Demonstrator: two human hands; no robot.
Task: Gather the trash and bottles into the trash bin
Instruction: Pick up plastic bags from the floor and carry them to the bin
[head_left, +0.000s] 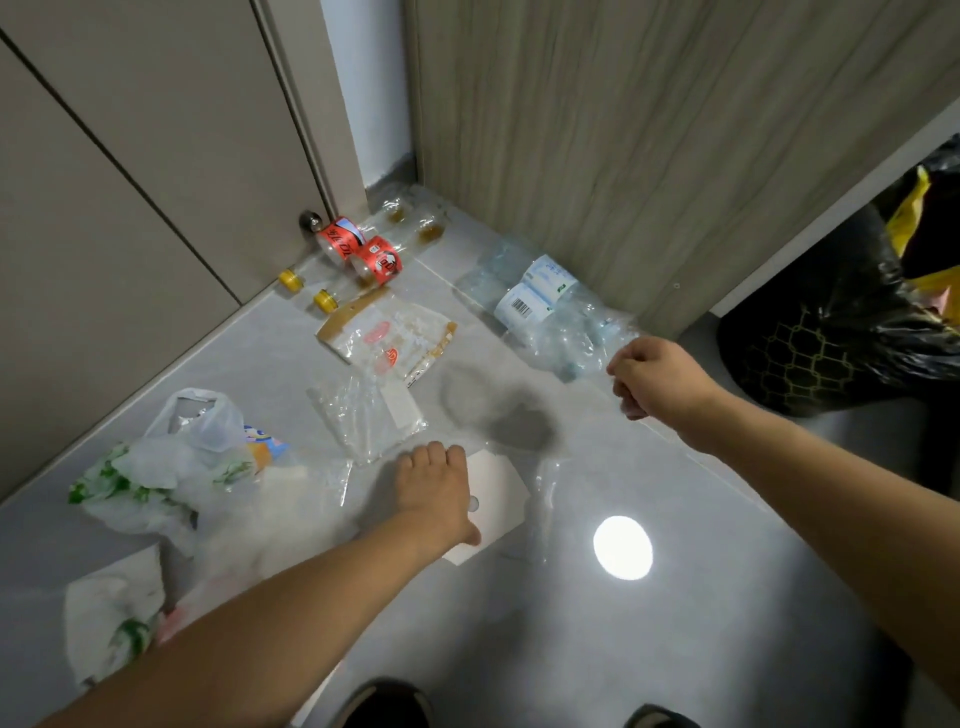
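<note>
The left hand (436, 488) presses flat on a white card in clear wrap (496, 499), seemingly starting pickup, so pinching comes next, while the right hand (654, 376) curls empty near crushed water bottles (540, 306) beside the black-lined trash bin (831, 332)

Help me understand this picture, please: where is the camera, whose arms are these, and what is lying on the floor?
There is one picture, taken by a wide-angle camera worn on a person's head, looking down at the floor. The two bare arms are that person's own. The left hand reaches down onto a white card inside clear wrapping. The right hand hangs above the floor with curled fingers; it seems to hold nothing. On the grey floor lie two red-labelled bottles, crushed clear water bottles, a snack wrapper and a white plastic bag. A black-bagged trash bin stands on the right.
</note>
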